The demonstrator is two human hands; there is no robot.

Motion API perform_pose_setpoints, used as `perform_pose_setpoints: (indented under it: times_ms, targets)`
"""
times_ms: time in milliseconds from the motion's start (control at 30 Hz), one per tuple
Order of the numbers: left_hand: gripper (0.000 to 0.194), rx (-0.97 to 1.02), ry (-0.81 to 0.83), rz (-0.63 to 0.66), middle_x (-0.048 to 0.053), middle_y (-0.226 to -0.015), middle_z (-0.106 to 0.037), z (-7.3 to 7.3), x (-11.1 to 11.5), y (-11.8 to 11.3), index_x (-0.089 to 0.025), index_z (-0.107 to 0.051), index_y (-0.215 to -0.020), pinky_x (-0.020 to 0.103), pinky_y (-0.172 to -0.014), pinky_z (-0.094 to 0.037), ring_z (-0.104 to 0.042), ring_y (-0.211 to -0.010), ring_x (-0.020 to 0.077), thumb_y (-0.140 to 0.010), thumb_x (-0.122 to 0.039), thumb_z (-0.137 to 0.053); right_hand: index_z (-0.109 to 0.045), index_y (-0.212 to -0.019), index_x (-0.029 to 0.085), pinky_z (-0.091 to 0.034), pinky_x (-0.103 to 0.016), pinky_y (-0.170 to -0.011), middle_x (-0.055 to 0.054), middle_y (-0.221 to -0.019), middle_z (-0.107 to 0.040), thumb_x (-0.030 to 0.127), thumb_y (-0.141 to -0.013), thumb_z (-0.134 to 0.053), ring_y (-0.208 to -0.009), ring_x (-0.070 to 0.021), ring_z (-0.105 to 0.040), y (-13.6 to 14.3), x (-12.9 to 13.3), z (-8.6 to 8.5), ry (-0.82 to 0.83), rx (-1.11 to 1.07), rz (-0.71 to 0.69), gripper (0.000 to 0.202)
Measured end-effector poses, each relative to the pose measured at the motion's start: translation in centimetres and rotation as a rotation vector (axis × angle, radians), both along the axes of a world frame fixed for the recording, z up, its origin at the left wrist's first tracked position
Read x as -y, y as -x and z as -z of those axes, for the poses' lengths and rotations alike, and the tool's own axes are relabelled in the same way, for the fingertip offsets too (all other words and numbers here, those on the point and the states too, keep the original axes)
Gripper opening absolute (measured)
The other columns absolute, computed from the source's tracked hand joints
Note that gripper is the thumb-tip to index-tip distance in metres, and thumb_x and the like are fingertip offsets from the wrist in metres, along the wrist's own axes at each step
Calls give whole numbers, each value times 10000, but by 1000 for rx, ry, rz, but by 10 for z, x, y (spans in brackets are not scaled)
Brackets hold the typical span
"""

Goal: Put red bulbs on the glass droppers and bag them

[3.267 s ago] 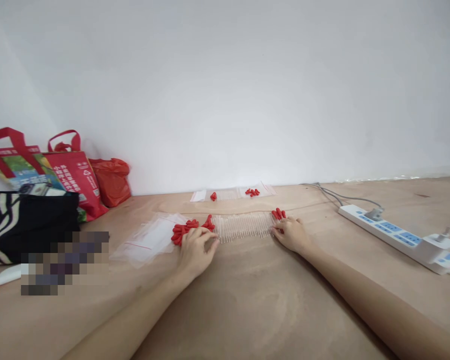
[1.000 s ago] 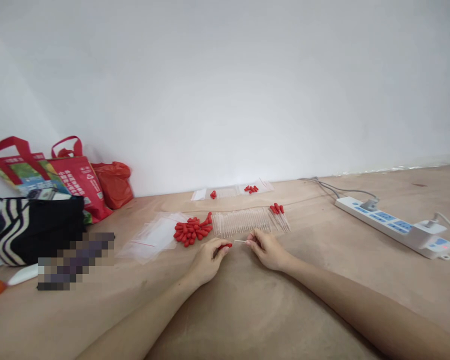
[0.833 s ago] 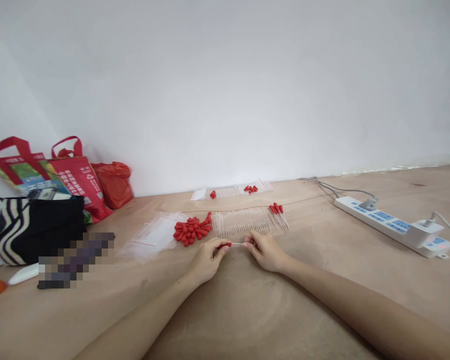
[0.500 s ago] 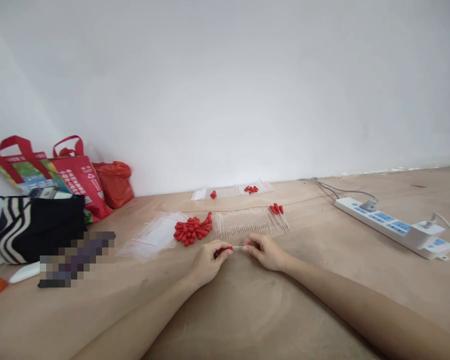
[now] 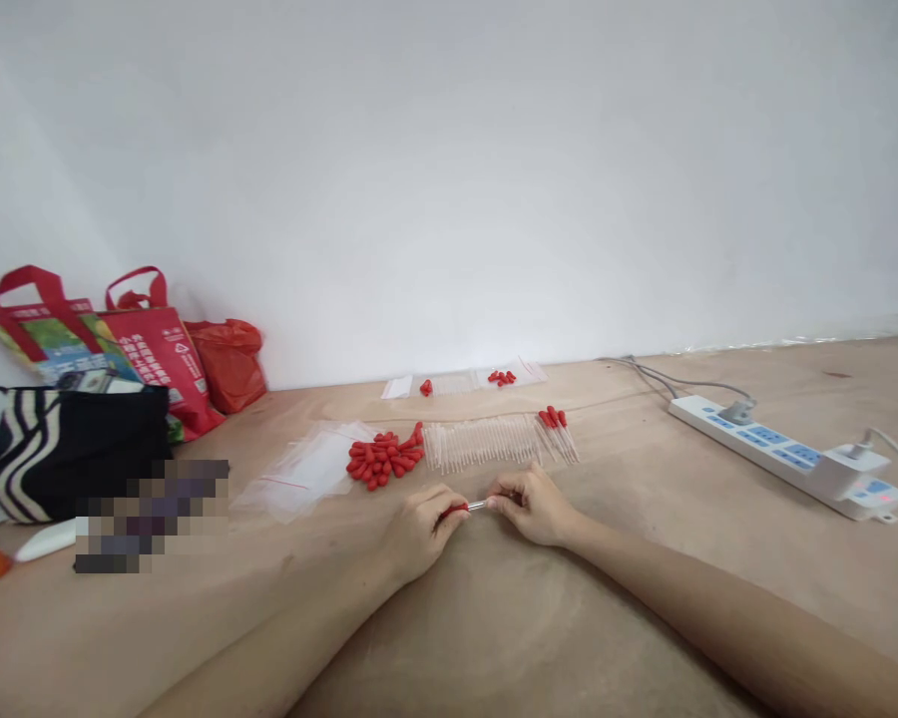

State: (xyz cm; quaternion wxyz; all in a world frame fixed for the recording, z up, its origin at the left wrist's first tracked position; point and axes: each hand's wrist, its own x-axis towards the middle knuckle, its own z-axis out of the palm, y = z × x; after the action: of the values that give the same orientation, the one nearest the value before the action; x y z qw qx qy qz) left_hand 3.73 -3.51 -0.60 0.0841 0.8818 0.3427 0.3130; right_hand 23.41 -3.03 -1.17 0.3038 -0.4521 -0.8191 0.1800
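Observation:
My left hand (image 5: 420, 531) is closed on a red dropper bulb (image 5: 456, 509), most of it hidden by the fingers. My right hand (image 5: 533, 507) pinches the other end of a thin, shiny glass tube (image 5: 478, 505). Between the two hands the tube lies nearly level, its left end at the bulb's mouth; whether it is inside cannot be told. Just beyond my left hand is a pile of red bulbs (image 5: 378, 461). A row of thin tubes (image 5: 483, 444) lies behind both hands. At its right end rest several droppers (image 5: 558, 431) with red bulbs fitted.
Clear plastic bags (image 5: 299, 474) lie left of the pile. Farther back are more bags with red bulbs (image 5: 501, 378) on them. A white power strip (image 5: 763, 439) with cords stands at right. Shopping bags (image 5: 157, 359) and a black bag (image 5: 82, 449) crowd the left.
Both hands have shifted slightly toward me, with the tube and bulb. The tube now tilts a little and more of the bulb shows.

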Motion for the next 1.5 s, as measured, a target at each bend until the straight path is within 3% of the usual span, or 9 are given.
perform_pose_setpoints:
  times_ms: [433, 767, 1000, 1200, 1333, 1433, 1500]
  targets:
    - [176, -61, -34, 95, 34, -715, -553, -4, 3, -2, -142, -544, -765, 226, -583, -403, -508, -630, 128, -844, -203, -400, -564, -609, 179, -243, -261, -669, 17, -553, -577, 282, -832, -378, -516, -88, -431, 8, 7, -2, -38, 118, -17, 307]
    - [208, -52, 84, 96, 48, -815, -610, -9, -2, 2, -164, -586, -899, 247, -681, -432, -556, -749, 148, -861, -243, -397, -565, -625, 175, -274, -266, -656, 1, -570, -586, 362, -868, -288, -508, -96, -437, 8, 5, -5, -8, 93, -31, 414]
    - [229, -59, 53, 127, 52, -818, -636, -10, -3, 7, -167, -603, -943, 260, -700, -444, -573, -766, 156, -855, -191, -394, -605, -726, 195, -267, -288, -725, 8, -625, -617, 345, -863, -339, -544, -101, -482, 2, 2, -6, -22, 102, -66, 334]
    - [230, -11, 89, 48, 57, -840, -607, -10, -2, 8, -146, -576, -999, 277, -723, -450, -564, -783, 162, -840, -244, -442, -595, -804, 199, -263, -290, -721, -15, -757, -624, 286, -823, -425, -701, -131, -528, -6, 7, -12, -139, 172, -126, 191]
    - [441, 34, 88, -111, 71, -1046, -520, -8, -4, 10, -194, -433, -1183, 342, -835, -421, -505, -939, 199, -767, -277, -554, -607, -756, 191, -273, -310, -731, -50, -789, -618, 282, -802, -442, -794, -172, -519, -14, 0, -11, -238, 192, 38, 193]
    - [443, 56, 112, -184, 67, -1067, -478, -7, -5, 11, -212, -406, -1183, 353, -831, -428, -502, -914, 189, -761, -225, -543, -616, -756, 189, -323, -293, -714, -48, -802, -630, 323, -792, -426, -788, -178, -537, -31, -18, -10, -174, -17, 321, 235]
    - [393, 42, 137, -172, 62, -1044, -477, -7, -5, 11, -207, -435, -1146, 351, -826, -433, -506, -902, 183, -764, -191, -523, -624, -750, 172, -359, -263, -628, -56, -753, -637, 386, -781, -408, -705, -173, -558, -48, -33, -9, -47, -191, 528, 305]
